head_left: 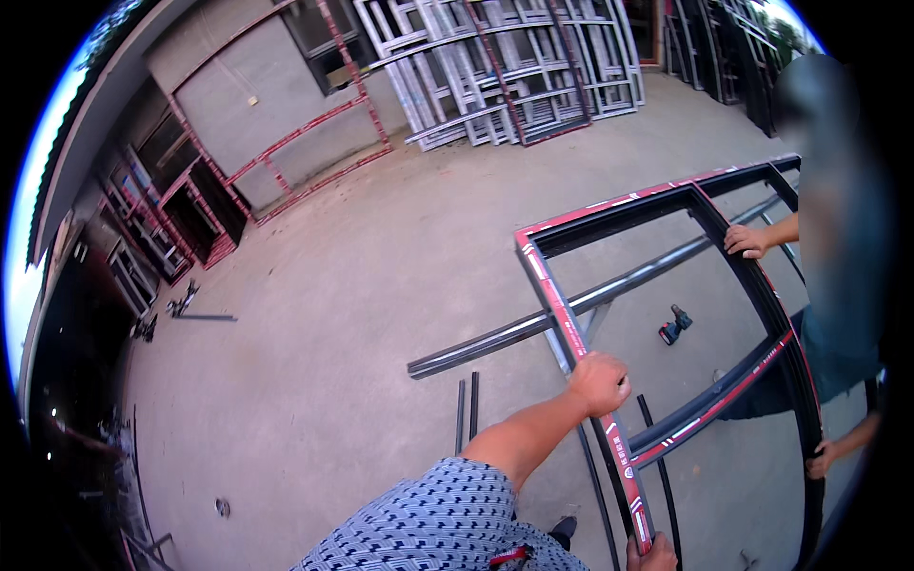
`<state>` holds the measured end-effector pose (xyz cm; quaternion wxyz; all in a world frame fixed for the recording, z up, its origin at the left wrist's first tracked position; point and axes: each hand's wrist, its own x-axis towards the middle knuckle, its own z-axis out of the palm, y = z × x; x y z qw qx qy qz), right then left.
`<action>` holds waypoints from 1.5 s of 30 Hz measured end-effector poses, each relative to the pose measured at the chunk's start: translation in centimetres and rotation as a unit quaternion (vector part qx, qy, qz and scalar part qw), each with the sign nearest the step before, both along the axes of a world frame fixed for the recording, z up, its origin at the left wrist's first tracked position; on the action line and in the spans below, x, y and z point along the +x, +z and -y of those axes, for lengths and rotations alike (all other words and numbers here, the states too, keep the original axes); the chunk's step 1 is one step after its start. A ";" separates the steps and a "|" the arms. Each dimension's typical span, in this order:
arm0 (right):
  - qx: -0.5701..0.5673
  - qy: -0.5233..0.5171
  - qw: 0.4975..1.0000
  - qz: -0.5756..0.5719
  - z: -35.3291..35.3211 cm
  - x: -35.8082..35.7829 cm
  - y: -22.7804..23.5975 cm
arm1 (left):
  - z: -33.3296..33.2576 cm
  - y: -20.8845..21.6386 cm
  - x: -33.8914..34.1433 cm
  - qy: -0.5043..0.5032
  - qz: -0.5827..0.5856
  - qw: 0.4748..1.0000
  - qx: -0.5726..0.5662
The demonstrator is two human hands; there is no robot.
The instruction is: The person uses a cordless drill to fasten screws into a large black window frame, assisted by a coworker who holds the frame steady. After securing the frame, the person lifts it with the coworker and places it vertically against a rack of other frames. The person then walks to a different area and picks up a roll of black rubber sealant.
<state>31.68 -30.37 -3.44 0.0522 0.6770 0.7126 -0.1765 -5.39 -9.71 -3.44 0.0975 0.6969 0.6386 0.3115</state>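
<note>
A large dark window frame [573,328] with red-and-white protective film on its face stands tilted at the right. My left hand [600,383] is closed around its near side bar, with the arm in a blue patterned sleeve. Lower on the same bar, at the bottom edge of the view, my right hand [653,554] also grips the frame; only part of it shows. Across from me a co-worker's hand [748,241] rests on a middle bar, and the co-worker's other hand [842,453] holds the far side bar.
A long metal profile [486,344] lies beneath the frame. On the concrete floor are a cordless drill [675,325], thin dark strips [467,409] and a small round object [222,507]. Stacked grey frames [505,71] lean at the back; red-filmed frames [276,143] line the wall.
</note>
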 end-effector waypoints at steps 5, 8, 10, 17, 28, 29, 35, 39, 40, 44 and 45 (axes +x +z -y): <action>0.010 0.035 0.999 -0.013 -0.1 0.8 -0.5 | 0.4 0.7 -0.6 0.004 -0.014 1.000 -0.016; 0.035 0.057 0.997 -0.029 -0.2 0.8 -0.2 | 0.3 0.5 -0.7 0.006 -0.021 1.000 0.010; 0.004 0.030 0.999 -0.033 -0.8 0.2 1.0 | -0.2 0.3 0.0 -0.004 -0.021 1.000 0.010; 0.045 0.024 0.998 -0.040 -1.2 -0.5 1.2 | 0.0 0.9 0.4 0.005 -0.033 0.998 -0.050; -0.033 -0.022 0.999 -0.016 -0.7 -1.7 2.8 | 0.3 -0.3 -0.2 0.002 -0.013 1.000 -0.019; -0.021 -0.010 0.999 -0.023 -0.7 -1.1 1.9 | 0.4 -0.1 -0.3 0.003 -0.009 1.000 -0.015; 0.024 0.054 0.997 -0.050 -0.8 1.3 -0.3 | 0.6 0.2 -0.2 0.013 -0.003 1.000 -0.013; 0.037 0.056 0.996 -0.061 -0.7 0.8 0.3 | 0.7 -0.3 -0.2 0.018 -0.011 1.000 0.005; 0.038 0.045 0.996 -0.071 -0.6 0.7 0.4 | 0.6 -0.3 -0.2 0.018 -0.007 1.000 0.003; 0.023 0.022 0.999 -0.018 -0.1 -0.2 1.4 | 0.3 -0.3 -0.1 0.015 0.003 1.000 0.000; -0.005 0.032 0.999 -0.013 -0.3 -0.5 1.8 | 0.3 -0.4 -0.2 0.013 0.005 1.000 0.000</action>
